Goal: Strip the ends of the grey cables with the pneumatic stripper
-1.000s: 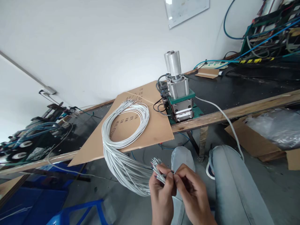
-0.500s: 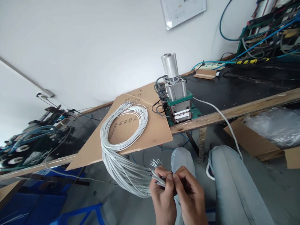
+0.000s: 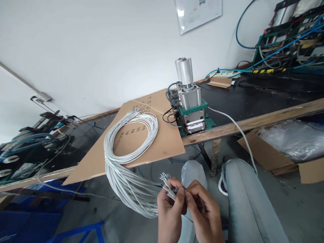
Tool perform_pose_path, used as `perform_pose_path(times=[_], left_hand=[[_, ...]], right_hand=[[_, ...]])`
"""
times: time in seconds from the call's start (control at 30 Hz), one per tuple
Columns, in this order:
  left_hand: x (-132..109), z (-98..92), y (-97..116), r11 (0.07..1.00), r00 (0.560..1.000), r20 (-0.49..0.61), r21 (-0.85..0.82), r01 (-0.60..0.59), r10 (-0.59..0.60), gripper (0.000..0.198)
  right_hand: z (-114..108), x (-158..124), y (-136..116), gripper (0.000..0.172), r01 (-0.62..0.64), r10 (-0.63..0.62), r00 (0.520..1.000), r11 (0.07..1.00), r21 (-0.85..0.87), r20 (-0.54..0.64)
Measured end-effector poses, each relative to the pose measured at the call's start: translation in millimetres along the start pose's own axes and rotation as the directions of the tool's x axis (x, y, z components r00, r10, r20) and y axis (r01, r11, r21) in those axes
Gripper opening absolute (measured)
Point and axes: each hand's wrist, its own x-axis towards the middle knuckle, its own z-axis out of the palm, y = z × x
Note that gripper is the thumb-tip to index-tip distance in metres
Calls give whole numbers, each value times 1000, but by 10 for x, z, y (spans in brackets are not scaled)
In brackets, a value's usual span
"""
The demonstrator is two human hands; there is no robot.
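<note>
A thick bundle of white cables (image 3: 129, 184) hangs in a loop from the table edge toward my hands, and its coil (image 3: 108, 138) lies on a cardboard sheet. My left hand (image 3: 171, 204) is closed around the cable ends (image 3: 165, 184), whose thin stripped strands fan out above its fingers. Beside it, my right hand (image 3: 201, 206) is closed in a pinch, thumb and finger meeting the left hand's fingertips. A tiny end shows between the fingertips; the fingers cover most of it, so I cannot make out what the right hand pinches.
On the table stands a pneumatic press (image 3: 191, 104) with metal cylinders and a green base. The cardboard sheet (image 3: 162, 148) juts past the wooden table edge (image 3: 265, 119). A cardboard box (image 3: 268, 152) with plastic sits below right. A blue stool (image 3: 83, 233) is at lower left.
The view has shifted slightly, moving the coil and hands a little left in the picture. My hands stay together at the cable ends, fingertips still pinched, with the right fingers slightly shifted.
</note>
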Motion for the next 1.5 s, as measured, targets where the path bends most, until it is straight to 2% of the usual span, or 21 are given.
perform_pose_path(times=[0.07,0.13,0.27,0.4,0.5,0.57,0.63,0.77,0.93,1.03,1.13,1.23,1.33,1.37,1.43,1.5], left_hand=[[2,1,-5,997,999,7,45,-54,54,41],[-3,14,-41,990,992,-9,64,-123,124,41],[-10,70,-153,980,979,-65,-14,-197,196,36],[-14,187,-199,969,965,-109,-39,-244,239,33],[-28,331,-176,963,947,-228,-92,-254,227,38],[-39,418,-167,953,917,-343,-146,-266,203,42],[-44,466,-190,951,906,-369,-140,-275,208,45],[-25,438,-335,966,917,-342,-75,-246,207,43],[88,280,-563,973,881,-418,29,-229,220,46],[137,201,-660,979,901,-397,-26,-202,175,45],[121,239,-668,977,939,-324,-134,-165,114,46],[81,379,-555,971,927,-354,-153,-185,121,50],[80,476,-388,976,921,-358,-96,-197,151,47],[96,480,-343,978,924,-335,-32,-207,184,44],[158,455,-292,935,903,-259,187,-301,342,35],[258,420,-298,784,832,-110,418,-458,544,25]], right_hand=[[-11,1,28,26,27,-27,999,1000,-16,18],[6,3,16,26,28,-30,999,998,-49,-31],[71,9,-79,32,-14,3,989,997,-77,-146],[46,17,-97,31,-15,1,990,995,-101,-138],[31,25,-86,30,17,-29,996,991,-135,-87],[67,25,-100,33,-10,-8,989,993,-118,-151],[126,23,-125,37,-53,31,967,995,-83,-253],[197,32,-144,39,-63,38,961,995,-83,-274],[189,55,-121,36,-24,-3,960,995,-93,-281],[185,50,-92,31,12,-45,960,993,-120,-275],[184,40,-48,30,33,-78,957,986,-162,-280],[166,59,-15,34,18,-61,954,989,-148,-295],[81,153,-1,42,-72,54,942,996,-43,-330],[32,208,-2,46,-118,113,931,993,5,-346],[-89,353,-21,51,-207,227,894,974,92,-386],[-218,532,-70,55,-265,292,863,957,121,-412]])
